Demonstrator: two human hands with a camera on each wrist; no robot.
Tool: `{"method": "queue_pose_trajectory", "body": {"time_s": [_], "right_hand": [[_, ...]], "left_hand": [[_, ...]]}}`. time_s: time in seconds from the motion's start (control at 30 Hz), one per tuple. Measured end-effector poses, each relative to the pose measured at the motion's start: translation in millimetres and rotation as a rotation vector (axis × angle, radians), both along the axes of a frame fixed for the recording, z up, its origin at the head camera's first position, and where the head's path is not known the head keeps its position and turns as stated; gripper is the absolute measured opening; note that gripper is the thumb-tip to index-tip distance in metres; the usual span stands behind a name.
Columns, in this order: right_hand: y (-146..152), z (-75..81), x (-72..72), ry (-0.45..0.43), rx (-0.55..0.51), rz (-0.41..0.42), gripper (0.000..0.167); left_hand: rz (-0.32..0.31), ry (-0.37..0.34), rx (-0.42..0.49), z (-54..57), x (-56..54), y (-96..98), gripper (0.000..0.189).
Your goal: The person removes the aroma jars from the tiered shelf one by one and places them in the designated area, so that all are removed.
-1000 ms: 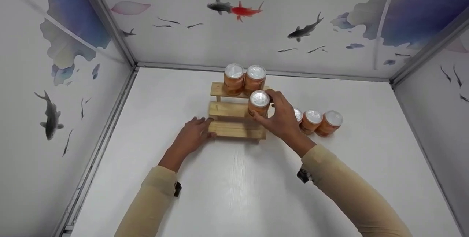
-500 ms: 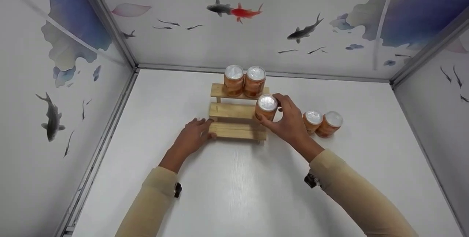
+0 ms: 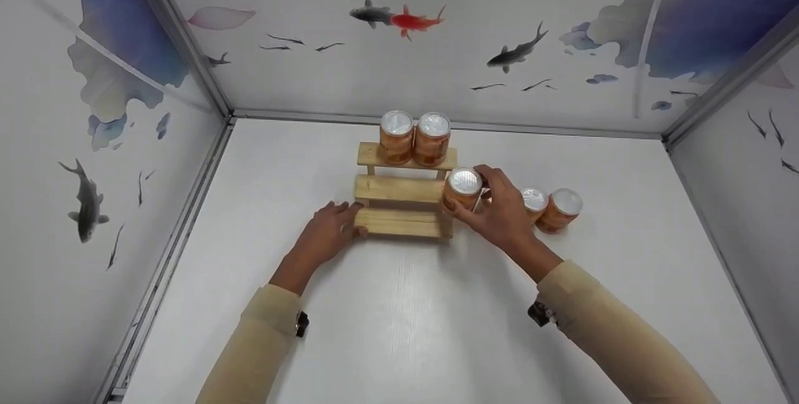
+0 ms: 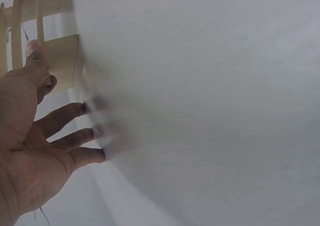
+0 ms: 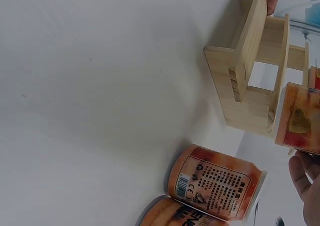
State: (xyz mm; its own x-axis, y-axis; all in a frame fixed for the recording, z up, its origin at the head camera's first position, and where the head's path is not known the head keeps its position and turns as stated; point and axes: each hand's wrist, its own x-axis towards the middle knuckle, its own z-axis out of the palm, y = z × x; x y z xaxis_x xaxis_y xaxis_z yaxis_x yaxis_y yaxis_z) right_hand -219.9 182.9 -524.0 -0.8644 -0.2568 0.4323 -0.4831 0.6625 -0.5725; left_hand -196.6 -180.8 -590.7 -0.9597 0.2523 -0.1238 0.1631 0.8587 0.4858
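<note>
A three-step wooden rack [image 3: 399,188] stands on the white table. My left hand [image 3: 326,234] is at its lower left end, thumb and index finger pinching the end of the bottom step, while the other fingertips rest on the table in the left wrist view. My right hand [image 3: 502,213] grips an orange can [image 3: 464,185] with a silvery top, upright by the right end of the middle step. In the right wrist view, that printed can [image 5: 300,118] overlaps the rack's end. Two similar cans, a left one [image 3: 396,140] and a right one [image 3: 432,143], stand side by side on the top step.
Right of the rack, more orange cans stand on the table, among them a partly covered can [image 3: 534,200] behind my right hand and an outer can [image 3: 560,211]. Patterned white panels [image 3: 437,79] enclose the table [image 3: 399,329] at the back and sides.
My right hand has moved to the right and slightly nearer me with the can, from over the middle step to its right end. The left hand has stayed at the rack.
</note>
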Motion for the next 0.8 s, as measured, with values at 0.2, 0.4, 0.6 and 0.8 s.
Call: {"method": "queue_pose_trajectory", "body": {"time_s": [0.2,0.4,0.6,0.8], "right_hand": [[7.1,-2.0,4.1,0.025,0.002,0.007,0.073],[13.5,-5.1,9.0,0.021,-0.021,-0.003,0.072],[19.6,-5.3,14.2,0.009,-0.022,-0.017,0.073],[25.9,-7.1,18.5,-0.008,-0.005,-0.023,0.076]], "left_hand": [[-0.002,0.018,-0.023,-0.3,-0.9,0.7,0.057],[-0.005,0.015,-0.035,-0.5,-0.5,1.5,0.061],[-0.010,0.019,-0.035,-1.3,-0.2,0.6,0.060],[-0.010,0.023,-0.025,-0.9,-0.1,0.2,0.060]]}}
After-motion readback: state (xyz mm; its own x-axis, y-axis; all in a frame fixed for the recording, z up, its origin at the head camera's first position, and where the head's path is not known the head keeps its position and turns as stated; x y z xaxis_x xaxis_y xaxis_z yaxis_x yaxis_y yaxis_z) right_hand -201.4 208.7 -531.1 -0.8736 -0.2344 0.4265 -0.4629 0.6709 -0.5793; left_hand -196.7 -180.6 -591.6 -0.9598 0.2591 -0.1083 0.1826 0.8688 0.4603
